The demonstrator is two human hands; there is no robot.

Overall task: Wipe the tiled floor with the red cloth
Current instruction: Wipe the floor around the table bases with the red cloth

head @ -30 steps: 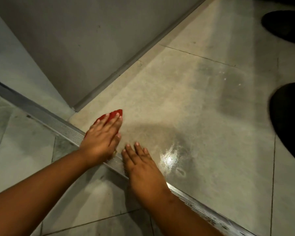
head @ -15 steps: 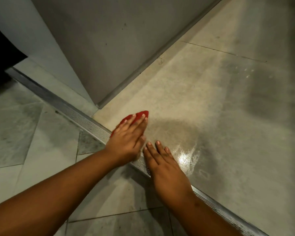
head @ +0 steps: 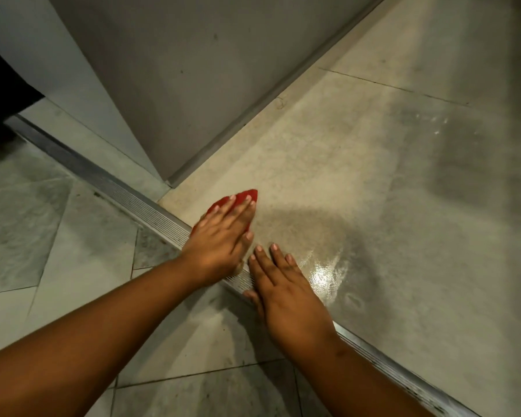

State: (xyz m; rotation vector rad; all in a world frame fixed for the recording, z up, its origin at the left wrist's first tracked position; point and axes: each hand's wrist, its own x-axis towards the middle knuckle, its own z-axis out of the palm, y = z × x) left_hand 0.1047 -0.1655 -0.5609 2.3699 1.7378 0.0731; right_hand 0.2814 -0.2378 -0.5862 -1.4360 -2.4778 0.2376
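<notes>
Tiled floor (head: 358, 182) wet beyond metal strip (head: 151, 206); left hand (head: 223, 236) flat on red cloth (head: 247, 196), right hand (head: 283, 284) flat beside. Press evenly, sweep outward.

A grey wall panel (head: 169, 70) fills the frame from 10 to 12 o'clock, edged by a pale skirting strip (head: 253, 112) running toward 1 o'clock. A ribbed metal threshold (head: 151, 209) crosses diagonally from 9 to 5 o'clock. Marbled grey-green tiles (head: 27, 224) lie at 8 o'clock (grout lines visible). A glossy light glare (head: 322, 276) sits near centre.
</notes>
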